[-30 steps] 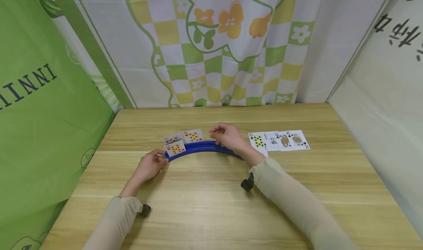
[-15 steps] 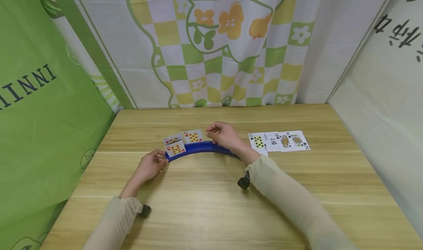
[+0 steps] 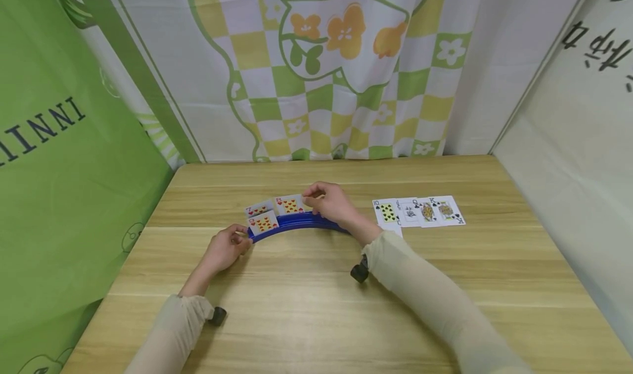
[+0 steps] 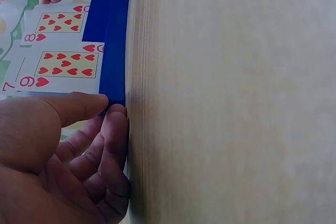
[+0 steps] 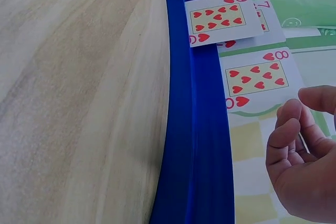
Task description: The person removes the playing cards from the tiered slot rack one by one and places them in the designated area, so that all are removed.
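A curved blue card holder (image 3: pixel 306 220) stands on the table. My left hand (image 3: pixel 225 249) pinches its left end between thumb and fingers. Near that end the nine of hearts (image 5: pixel 223 19) leans in the front slot, partly covering the seven of hearts (image 5: pixel 268 23) behind it. To their right the eight of hearts (image 5: pixel 262 77) stands in the rear slot. My right hand (image 3: pixel 332 202) is at the right edge of the eight, its fingers loosely bent. The fingertips (image 5: pixel 290 109) lie at the card's lower corner; a firm grip on it is not visible.
Beyond my right wrist, a row of overlapping spade cards lies face up on the table (image 3: pixel 306 308): the ten (image 3: pixel 388 212), a mostly covered card, the queen (image 3: pixel 426 212) and the king (image 3: pixel 446 210). A patterned curtain (image 3: pixel 336 88) hangs behind the table.
My right hand has moved slowly left along the holder, up to the edge of the eight of hearts. The left hand and the cards look the same.
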The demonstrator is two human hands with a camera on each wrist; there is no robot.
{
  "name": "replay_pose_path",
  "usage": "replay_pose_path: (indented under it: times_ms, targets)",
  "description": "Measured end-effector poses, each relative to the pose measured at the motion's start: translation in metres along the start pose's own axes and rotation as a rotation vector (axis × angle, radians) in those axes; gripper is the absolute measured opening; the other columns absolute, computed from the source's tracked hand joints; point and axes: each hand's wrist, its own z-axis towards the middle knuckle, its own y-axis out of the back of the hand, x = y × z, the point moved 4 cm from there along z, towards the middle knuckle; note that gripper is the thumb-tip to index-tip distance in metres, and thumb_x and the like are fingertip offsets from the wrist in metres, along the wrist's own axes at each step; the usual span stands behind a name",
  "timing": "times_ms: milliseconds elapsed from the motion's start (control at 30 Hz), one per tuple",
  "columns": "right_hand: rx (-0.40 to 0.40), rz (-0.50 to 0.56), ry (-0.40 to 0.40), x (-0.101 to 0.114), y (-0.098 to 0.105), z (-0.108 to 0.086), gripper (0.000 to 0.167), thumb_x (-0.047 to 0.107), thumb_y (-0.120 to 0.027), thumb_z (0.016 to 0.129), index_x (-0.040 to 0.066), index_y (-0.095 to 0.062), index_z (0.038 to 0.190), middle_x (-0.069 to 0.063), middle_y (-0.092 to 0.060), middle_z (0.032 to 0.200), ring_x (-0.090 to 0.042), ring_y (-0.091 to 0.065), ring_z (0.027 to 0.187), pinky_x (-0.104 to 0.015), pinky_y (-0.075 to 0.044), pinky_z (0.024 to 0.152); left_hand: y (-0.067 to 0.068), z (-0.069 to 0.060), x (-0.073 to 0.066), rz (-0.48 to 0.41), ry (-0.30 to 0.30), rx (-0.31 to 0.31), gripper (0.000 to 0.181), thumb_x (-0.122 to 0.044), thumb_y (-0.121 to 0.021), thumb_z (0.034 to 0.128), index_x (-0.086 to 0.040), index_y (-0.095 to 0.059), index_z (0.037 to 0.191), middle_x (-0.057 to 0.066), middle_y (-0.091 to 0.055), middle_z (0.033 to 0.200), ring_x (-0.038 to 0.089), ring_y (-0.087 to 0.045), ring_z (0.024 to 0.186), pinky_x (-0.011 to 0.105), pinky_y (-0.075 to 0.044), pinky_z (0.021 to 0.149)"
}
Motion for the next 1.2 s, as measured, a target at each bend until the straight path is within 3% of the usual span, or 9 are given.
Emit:
replay_pose_path:
  times_ms: [600, 700, 933, 1067, 1200]
  targets:
    - [0.021, -0.001, -0.003, 0.0003, -0.0063, 0.0028, 0.014, 0.018, -0.066, 0.097, 0.01, -0.067, 0.108, -0.008, -0.066, 0.108, -0.017, -0.063, 0.073, -0.025, -0.049, 0.058, -0.0013, -0.0013, 0.0009, 0.002, -0.003, -0.001, 0.033, -0.018, -0.066, 0.0952, 0.0, -0.059, 0.122, 0.014, -0.073, 0.094, 0.013, -0.063, 0.067, 0.029, -0.047, 0.066]
    - [0.021, -0.008, 0.001, 0.0001, -0.007, 0.003, 0.013, 0.018, -0.065, 0.097, 0.01, -0.067, 0.106, -0.009, -0.066, 0.107, -0.017, -0.063, 0.072, -0.027, -0.05, 0.059, -0.0014, -0.0012, 0.0009, 0.0, 0.003, -0.001, 0.033, -0.018, -0.066, 0.0953, -0.001, -0.059, 0.122, 0.014, -0.073, 0.094, 0.012, -0.063, 0.067, 0.028, -0.047, 0.066]
    - [0.009, -0.026, 0.04, 0.0032, -0.0071, 0.0029, 0.012, 0.016, -0.064, 0.097, 0.008, -0.066, 0.106, -0.01, -0.066, 0.107, -0.023, -0.066, 0.076, -0.052, -0.056, 0.079, -0.0014, -0.0016, -0.0002, -0.016, 0.016, 0.012, 0.034, -0.018, -0.065, 0.0956, -0.001, -0.057, 0.124, 0.014, -0.072, 0.095, 0.013, -0.063, 0.065, 0.026, -0.047, 0.062]
    - [-0.015, -0.034, 0.063, 0.0061, -0.0046, 0.0027, 0.011, 0.016, -0.064, 0.097, 0.008, -0.067, 0.105, -0.011, -0.067, 0.106, -0.025, -0.066, 0.076, -0.049, -0.057, 0.075, -0.001, -0.0014, -0.0007, -0.018, 0.014, 0.014, 0.035, -0.018, -0.065, 0.0954, -0.001, -0.057, 0.124, 0.014, -0.072, 0.094, 0.013, -0.063, 0.065, 0.027, -0.047, 0.061]
    - [-0.04, -0.053, 0.071, 0.0084, -0.0018, 0.002, 0.011, 0.017, -0.065, 0.097, 0.009, -0.068, 0.104, -0.01, -0.067, 0.105, -0.019, -0.064, 0.072, -0.038, -0.057, 0.068, -0.0003, -0.0016, -0.0015, -0.022, 0.02, 0.015, 0.035, -0.019, -0.065, 0.0953, -0.001, -0.057, 0.124, 0.015, -0.072, 0.095, 0.013, -0.063, 0.065, 0.027, -0.047, 0.061]
